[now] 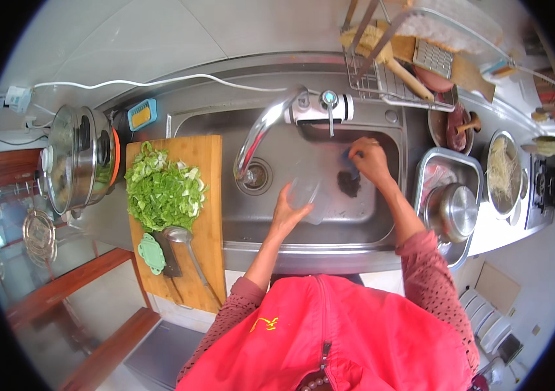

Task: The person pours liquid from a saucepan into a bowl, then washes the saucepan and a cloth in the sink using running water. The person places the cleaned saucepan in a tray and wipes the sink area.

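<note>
Over the right part of a steel sink (277, 230), my left hand (289, 209) holds a clear plastic container (307, 195), blurred by motion. Farther right, my right hand (369, 157) pinches a small bluish thing (348, 159), too blurred to name. Just below it, a dark scouring pad or similar dark clump (349, 183) lies on the sink floor. Left of my hands, a curved chrome faucet (263, 129) reaches over the drain (258, 175). Whether water runs cannot be told.
At left, chopped lettuce (165, 188), a ladle (192, 259) and a green lid-like piece (151, 253) lie on a wooden cutting board (211, 205) overlapping the sink. Beyond stands a steamer pot (79, 161). To the right are a metal tray (422, 181) with a pot (456, 210), and a dish rack (395, 100).
</note>
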Available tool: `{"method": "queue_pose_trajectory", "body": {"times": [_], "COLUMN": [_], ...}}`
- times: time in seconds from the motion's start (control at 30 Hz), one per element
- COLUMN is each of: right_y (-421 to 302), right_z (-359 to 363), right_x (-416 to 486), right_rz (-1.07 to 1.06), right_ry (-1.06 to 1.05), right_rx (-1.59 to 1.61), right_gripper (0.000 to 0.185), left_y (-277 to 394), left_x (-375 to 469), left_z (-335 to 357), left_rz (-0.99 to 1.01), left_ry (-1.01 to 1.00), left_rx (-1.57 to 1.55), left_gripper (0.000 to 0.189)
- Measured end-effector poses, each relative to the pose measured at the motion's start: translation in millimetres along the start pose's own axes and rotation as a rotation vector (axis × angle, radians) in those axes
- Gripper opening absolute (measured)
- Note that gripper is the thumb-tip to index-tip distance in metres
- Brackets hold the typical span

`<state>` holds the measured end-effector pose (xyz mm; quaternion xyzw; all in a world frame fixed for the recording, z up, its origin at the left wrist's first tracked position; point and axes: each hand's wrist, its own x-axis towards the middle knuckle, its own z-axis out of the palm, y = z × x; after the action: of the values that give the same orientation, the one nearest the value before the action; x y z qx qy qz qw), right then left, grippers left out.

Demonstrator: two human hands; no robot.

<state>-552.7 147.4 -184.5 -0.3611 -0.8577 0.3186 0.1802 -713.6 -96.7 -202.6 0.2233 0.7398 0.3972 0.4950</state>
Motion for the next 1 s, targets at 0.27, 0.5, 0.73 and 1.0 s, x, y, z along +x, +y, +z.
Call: {"method": "queue_pose_trajectory", "body": {"times": [0.27, 0.5, 0.73, 1.0], "right_y": [55, 68, 54, 32], "right_z": [-3, 11, 7, -15], "right_x": [56, 123, 154, 89], "right_rz": [0.087, -0.310, -0.542, -0.030], "right_ry": [0.457, 0.135, 0.019, -0.033], "right_rx": [-0.387, -0.181, -0.276, -0.603], "right_gripper": [0.035, 0.033, 0.035, 0.033], "left_y": [-16, -48, -52, -37], "left_x": [8, 12, 14, 8], "left_z": [0, 4, 3, -1], "left_rz": [-0.018, -0.020, -0.174, -0.120], "left_ry": [0.050, 0.068, 0.080, 0.067], "left_rx": [-0.010, -0.107, -0.035, -0.043], "left_gripper": [0.098, 0.102, 0.105, 0.105]}}
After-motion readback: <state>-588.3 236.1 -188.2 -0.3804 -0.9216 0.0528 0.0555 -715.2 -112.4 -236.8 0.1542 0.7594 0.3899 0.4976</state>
